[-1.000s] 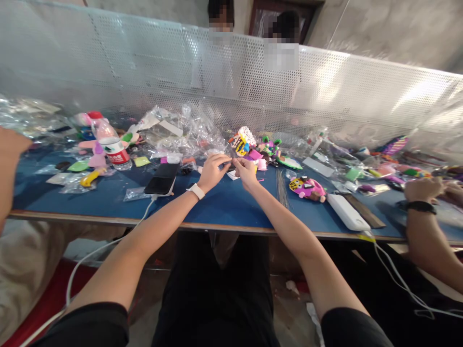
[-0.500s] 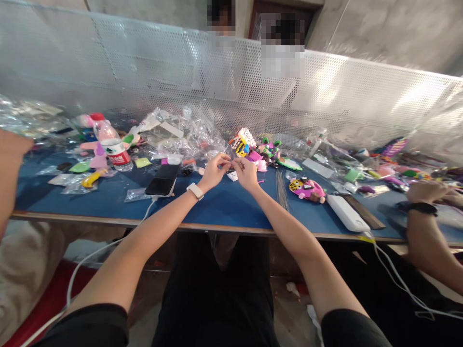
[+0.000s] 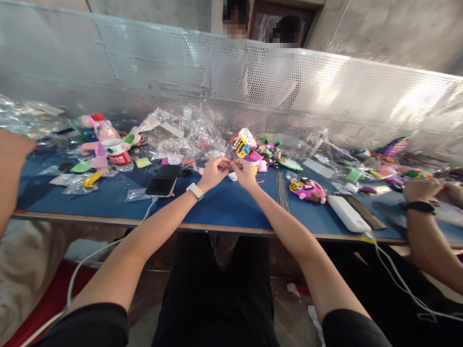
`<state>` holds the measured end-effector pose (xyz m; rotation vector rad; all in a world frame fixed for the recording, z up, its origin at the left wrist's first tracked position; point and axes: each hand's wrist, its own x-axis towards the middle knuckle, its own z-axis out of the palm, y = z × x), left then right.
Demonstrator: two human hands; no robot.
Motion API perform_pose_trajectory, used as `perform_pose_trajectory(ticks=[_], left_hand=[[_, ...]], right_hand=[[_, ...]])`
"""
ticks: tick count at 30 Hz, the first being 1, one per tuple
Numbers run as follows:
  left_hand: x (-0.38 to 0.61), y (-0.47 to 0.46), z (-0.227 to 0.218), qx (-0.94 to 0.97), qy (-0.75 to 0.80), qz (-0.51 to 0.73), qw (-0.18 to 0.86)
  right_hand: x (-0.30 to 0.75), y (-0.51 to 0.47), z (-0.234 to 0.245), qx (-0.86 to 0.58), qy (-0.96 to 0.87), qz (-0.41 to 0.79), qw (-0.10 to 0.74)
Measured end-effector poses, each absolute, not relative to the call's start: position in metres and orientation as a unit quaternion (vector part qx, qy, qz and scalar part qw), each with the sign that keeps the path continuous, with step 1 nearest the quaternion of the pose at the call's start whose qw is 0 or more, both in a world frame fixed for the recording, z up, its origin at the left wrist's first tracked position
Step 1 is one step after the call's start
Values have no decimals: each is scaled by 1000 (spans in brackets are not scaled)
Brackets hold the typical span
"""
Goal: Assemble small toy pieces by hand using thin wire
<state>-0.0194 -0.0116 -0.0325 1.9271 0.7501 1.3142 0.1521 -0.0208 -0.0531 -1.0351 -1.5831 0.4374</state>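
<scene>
- The left hand (image 3: pixel 213 172), a white watch (image 3: pixel 196 191) on its wrist, and the right hand (image 3: pixel 246 173) meet fingertip to fingertip just above the blue bench (image 3: pixel 224 205), at the centre of the frame.
- Each grip is narrow, thumb and forefinger pinched on a small piece (image 3: pixel 230 166) held between the two hands; it is too small to tell what it is.
- Behind the hands lies a heap of clear plastic bags (image 3: pixel 181 135); most look crumpled and flat, and their contents cannot be made out.
- A small clear bag (image 3: pixel 134 194) lies flat on the bench at centre left, beside a black phone (image 3: pixel 162 179) with a white cable (image 3: pixel 108 246) running off the near edge.
- At upper left a plastic bottle (image 3: pixel 113 144) with a red label leans tilted among coloured foam bits; what is in it does not show.
- Right of the hands are coloured foam toys (image 3: pixel 248 141), a pink tiger-faced toy (image 3: pixel 307 189) and a white power bank (image 3: pixel 349 213).
- At the right edge, a co-worker's hand (image 3: pixel 421 189) with a black wristband rests on the bench.
- A perforated metal screen (image 3: pixel 144 67) stands along the far side.
</scene>
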Motion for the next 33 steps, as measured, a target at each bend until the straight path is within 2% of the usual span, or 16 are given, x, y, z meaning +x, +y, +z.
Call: perform_pose_trajectory(ticks=[9,19,27,33], left_hand=[[-20,-15,-32,736,310,524,298],[-23,-13,-35,803,333,476,130],[-20,-18,-31,779,335,504,167],[-18,-15,-31,749,309,522,267]], right_hand=[[152,-21,-52,-446,-679,187,552],[153,-21,-52,-455,-663,195,561],[154,-21,-50,-441,-671,188,565],[154,-20,-53,-434,-677,187,564]])
